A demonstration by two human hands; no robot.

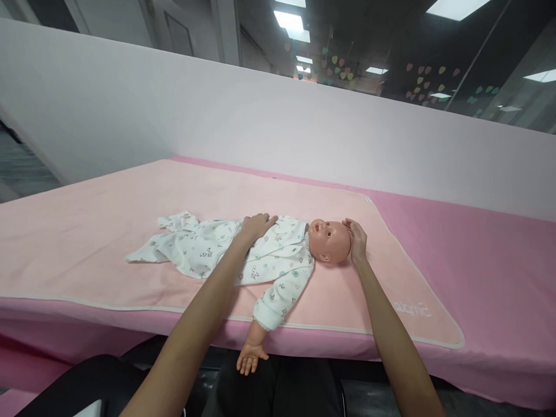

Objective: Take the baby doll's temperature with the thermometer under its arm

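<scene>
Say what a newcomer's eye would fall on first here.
Likely the baby doll, face up in patterned white clothes on the peach mat, one bare hand jutting past the near edge. Next, the person's left hand lying on the doll's torso and the right hand at the crown of its head.

Even, moderate light is observed across the mat (108, 197). Overexposed light panels (289, 21) are seen in the dark glass (369, 40); whether they are reflected cannot be confirmed. Soft shadows are cast beside the doll (278, 249). Wide-angle stretching is noted toward the edges.
</scene>
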